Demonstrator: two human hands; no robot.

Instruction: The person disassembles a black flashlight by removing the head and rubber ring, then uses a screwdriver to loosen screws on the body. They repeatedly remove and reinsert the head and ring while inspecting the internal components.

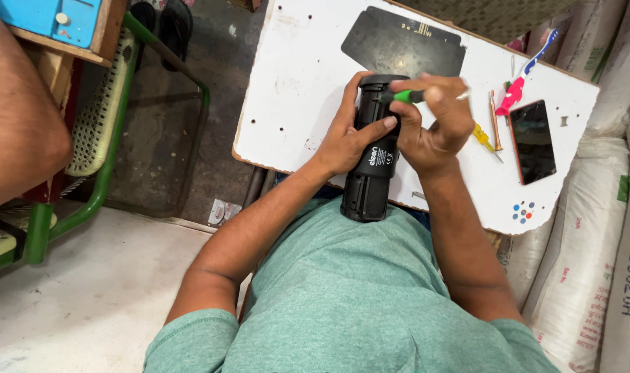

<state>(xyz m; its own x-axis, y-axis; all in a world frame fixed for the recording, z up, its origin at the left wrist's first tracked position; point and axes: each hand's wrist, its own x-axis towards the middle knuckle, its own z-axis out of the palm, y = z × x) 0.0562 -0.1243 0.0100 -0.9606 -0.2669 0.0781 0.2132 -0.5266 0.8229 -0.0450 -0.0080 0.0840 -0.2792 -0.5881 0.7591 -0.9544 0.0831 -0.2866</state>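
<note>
1. White worktop [294,103] carries a dark flat panel [401,45], a phone [532,141] and a yellow-handled screwdriver [482,135].
2. Black cylindrical device [373,155] lies across the worktop's near edge — its lower end against the green shirt.
3. Left hand [346,138] is wrapped round the device, steadying it.
4. Right hand [436,121] is closed on a green-handled screwdriver [405,97], tip at the top end — a screw-working step, seemingly; next calls for a steady, square tip.

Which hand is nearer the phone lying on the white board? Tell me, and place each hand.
Right. The right hand, holding a green-handled screwdriver, is just left of the phone. The left hand grips the black cylindrical device, farther left.
</note>
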